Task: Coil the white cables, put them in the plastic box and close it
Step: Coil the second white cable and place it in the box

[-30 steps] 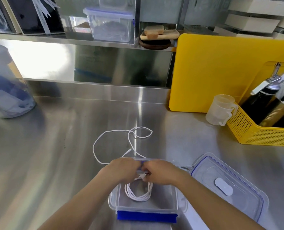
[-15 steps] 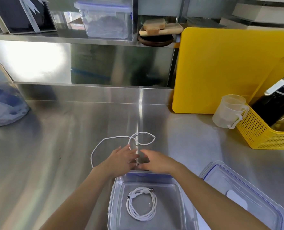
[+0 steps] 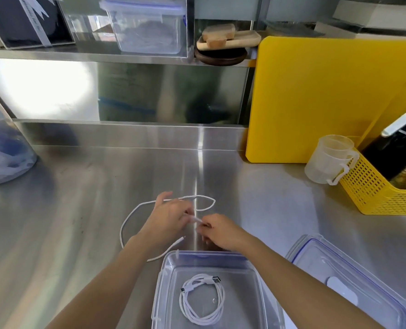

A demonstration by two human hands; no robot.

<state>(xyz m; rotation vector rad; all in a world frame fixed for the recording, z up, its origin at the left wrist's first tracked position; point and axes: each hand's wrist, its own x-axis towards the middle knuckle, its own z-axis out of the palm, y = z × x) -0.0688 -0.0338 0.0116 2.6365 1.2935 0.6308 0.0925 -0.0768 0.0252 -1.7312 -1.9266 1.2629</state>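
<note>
On the steel counter [image 3: 66, 222], a thin white loose cable [image 3: 135, 211] lies uncoiled in a wide, irregular loop just beyond the plastic box [image 3: 260, 293], with a smaller loop at its far end and one plug end resting free near the box's far left corner. The left hand [image 3: 167, 218] and the right hand [image 3: 217, 230] meet above this cable, and the fingers of both are closed in a pinch on a short white stretch of it that spans the gap between them. The plastic box is clear, rectangular and open, sitting at the near edge of the counter between the two forearms. Inside it, flat on the bottom, rests a coiled cable [image 3: 203, 302], white, wound in several neat round turns, with both plug ends at the top of the coil. The lid [image 3: 354, 281], clear with a blue seal line, lies on the counter just beside the box on its right. Farther right stand a yellow basket [image 3: 375, 193] and a translucent measuring cup [image 3: 328, 160].
</note>
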